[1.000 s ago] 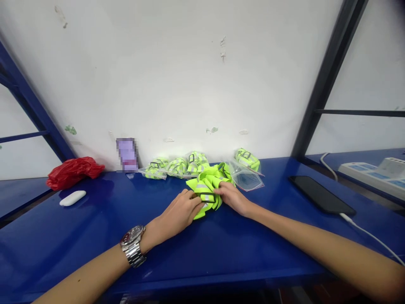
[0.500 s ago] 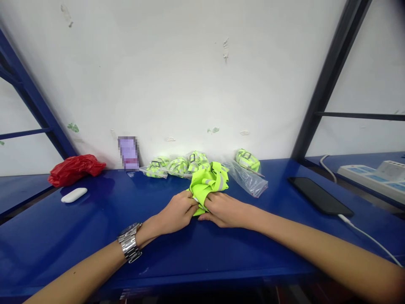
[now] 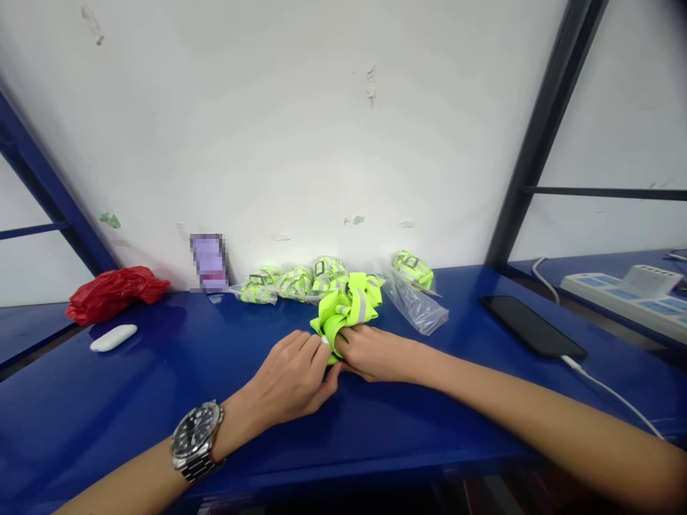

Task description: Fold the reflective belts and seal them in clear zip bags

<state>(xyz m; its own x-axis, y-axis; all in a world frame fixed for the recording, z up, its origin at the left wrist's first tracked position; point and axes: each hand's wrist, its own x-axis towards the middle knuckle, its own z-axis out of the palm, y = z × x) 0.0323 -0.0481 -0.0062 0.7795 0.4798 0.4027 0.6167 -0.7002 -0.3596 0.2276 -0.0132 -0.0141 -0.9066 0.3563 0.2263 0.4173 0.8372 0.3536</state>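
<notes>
A bunched neon yellow-green reflective vest [image 3: 358, 304] with silver-grey strips is between my hands over the middle of the blue table. My left hand [image 3: 295, 375], with a steel watch on the wrist, is closed on its left lower edge. My right hand [image 3: 373, 352] grips it from the right, fingers partly hidden inside the folds. Just behind, a clear plastic bag [image 3: 413, 304] lies flat on the table.
Several bagged neon bundles [image 3: 295, 281] line the wall, with another bagged bundle [image 3: 413, 270] to their right. A red plastic bag [image 3: 118, 292], white case [image 3: 114, 337] and propped phone [image 3: 210, 263] are left. A cabled black phone [image 3: 531, 325] and power strip [image 3: 627, 290] are right.
My left hand has turned over the vest's edge, its back and the watch face now showing more. The right hand keeps its grip. The whole view has shifted slightly.
</notes>
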